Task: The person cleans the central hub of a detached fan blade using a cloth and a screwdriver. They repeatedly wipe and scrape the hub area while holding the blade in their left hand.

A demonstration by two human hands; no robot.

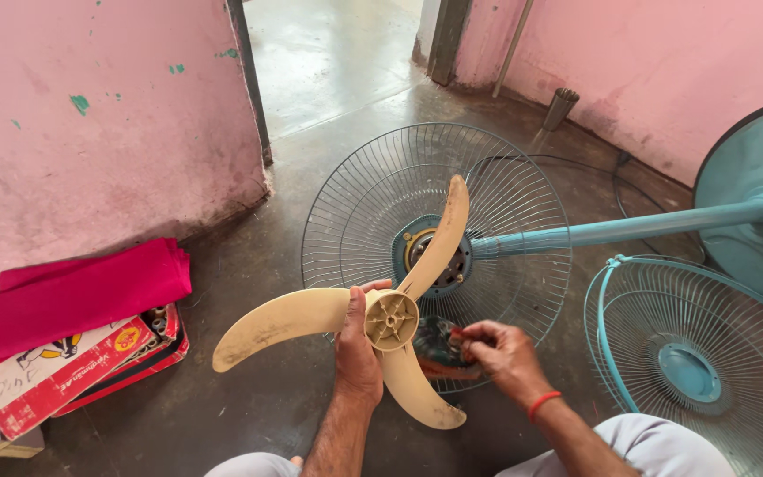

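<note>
My left hand (357,349) grips a dusty cream three-bladed fan propeller (293,316) by its hub, holding it up in front of me. My right hand (503,353), with a red band at the wrist, pinches a dark crumpled cloth (434,346) just right of the hub, behind the lower blade. Behind the propeller lies the fan's rear wire guard (505,190) with the motor in its centre, attached to a light blue pole (646,225).
A round blue fan base (752,168) stands at the right. A second blue wire guard (708,353) lies on the floor at lower right. A folded red cloth (81,291) rests on red cardboard boxes (64,371) at the left. Pink walls and a doorway are behind.
</note>
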